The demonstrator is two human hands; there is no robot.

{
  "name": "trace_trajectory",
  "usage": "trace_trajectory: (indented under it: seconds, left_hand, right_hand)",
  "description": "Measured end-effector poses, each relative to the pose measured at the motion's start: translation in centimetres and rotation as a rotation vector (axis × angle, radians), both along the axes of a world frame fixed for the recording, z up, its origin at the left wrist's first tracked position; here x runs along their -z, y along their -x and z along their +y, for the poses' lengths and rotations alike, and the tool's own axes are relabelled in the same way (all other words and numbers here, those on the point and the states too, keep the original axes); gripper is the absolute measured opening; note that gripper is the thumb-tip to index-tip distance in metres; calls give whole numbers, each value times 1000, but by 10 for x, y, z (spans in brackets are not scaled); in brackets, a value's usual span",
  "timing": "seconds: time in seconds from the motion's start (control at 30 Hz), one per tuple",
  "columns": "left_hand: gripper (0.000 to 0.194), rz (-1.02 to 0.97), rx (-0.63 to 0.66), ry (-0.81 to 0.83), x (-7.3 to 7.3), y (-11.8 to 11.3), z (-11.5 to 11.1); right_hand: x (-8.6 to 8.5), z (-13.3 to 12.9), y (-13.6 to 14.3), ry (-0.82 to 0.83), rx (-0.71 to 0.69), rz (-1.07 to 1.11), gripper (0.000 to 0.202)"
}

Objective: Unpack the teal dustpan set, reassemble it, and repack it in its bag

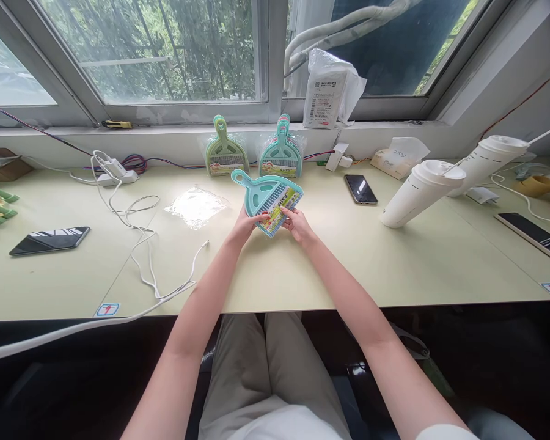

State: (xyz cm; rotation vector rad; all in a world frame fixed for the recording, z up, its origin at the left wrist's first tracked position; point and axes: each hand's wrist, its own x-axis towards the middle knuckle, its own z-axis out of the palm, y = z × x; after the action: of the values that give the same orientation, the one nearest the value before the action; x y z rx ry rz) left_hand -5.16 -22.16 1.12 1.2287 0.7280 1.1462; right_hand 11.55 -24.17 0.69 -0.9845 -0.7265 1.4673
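Note:
Between my two hands is a small teal dustpan and brush set (256, 194), tilted with its handle toward the upper left. A yellow-green printed label (282, 205) covers part of the bristles. My left hand (248, 225) grips its lower left edge, thumb on the front. My right hand (297, 225) holds the lower right edge by the label. Behind it, a green dustpan set (226, 150) and a teal dustpan set (282, 150), both in clear wrapping, lean against the wall under the window. A crumpled clear plastic bag (197, 206) lies left of my hands.
White cables (149, 244) trail across the left of the table (348, 263), near a phone (50, 240). Rightward are another phone (360, 189), a tissue pack (396, 160) and two white lidded cups (421, 194). A wrapped package (327, 95) stands on the sill.

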Motion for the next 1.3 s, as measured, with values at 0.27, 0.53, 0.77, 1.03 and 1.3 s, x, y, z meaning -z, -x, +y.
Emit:
trace_trajectory:
  seconds: [0.27,0.53,0.77,1.03,1.3]
  left_hand:
    - [63,138,33,-54,-9,2,-1]
    - [39,856,-800,-236,0,52,28]
    - [28,1148,-569,-294,14,53,25]
    - [38,1178,-556,-436,9,43,18]
    - [37,1349,-395,-478,14,44,19]
  right_hand:
    - [-4,-1,-5,14,24,37,5]
    - [0,4,-18,3,63,8,8]
    - [3,6,-24,37,109,-12,6]
    - [-2,4,-24,62,90,-40,8]
    - [0,6,-30,131,46,-91,8]
